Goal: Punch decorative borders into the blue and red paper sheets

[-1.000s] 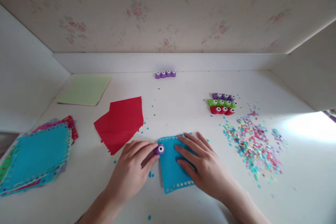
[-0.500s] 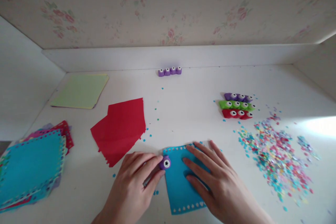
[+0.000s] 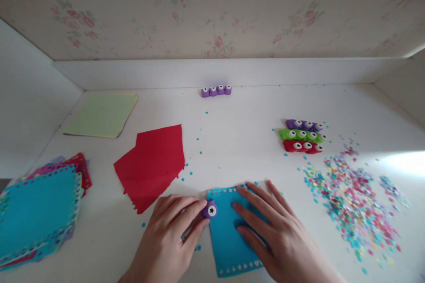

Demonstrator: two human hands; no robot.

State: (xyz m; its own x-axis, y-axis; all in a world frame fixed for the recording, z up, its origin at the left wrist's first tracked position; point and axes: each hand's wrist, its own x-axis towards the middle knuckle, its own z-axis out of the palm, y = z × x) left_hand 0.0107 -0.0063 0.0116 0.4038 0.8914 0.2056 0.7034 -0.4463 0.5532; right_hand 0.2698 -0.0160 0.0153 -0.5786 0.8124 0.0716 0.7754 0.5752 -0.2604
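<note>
My left hand pinches a small purple craft punch with a star mark on its white button. The punch sits at the left edge of a blue sheet of paper, near its upper left corner. Small punched shapes run along the sheet's top and bottom edges. Spread over the right part of the sheet lies my right hand, fingers apart and flat, covering the sheet's right side. A few blue cut-out bits lie by my left hand.
Red paper and a pale green stack lie left, with punched sheets at far left. Purple punches stand at the back; purple, green and red punches are at right, beside a confetti heap.
The whole view has shifted slightly. Both hands, the punch and the blue sheet keep nearly the same places relative to each other.
</note>
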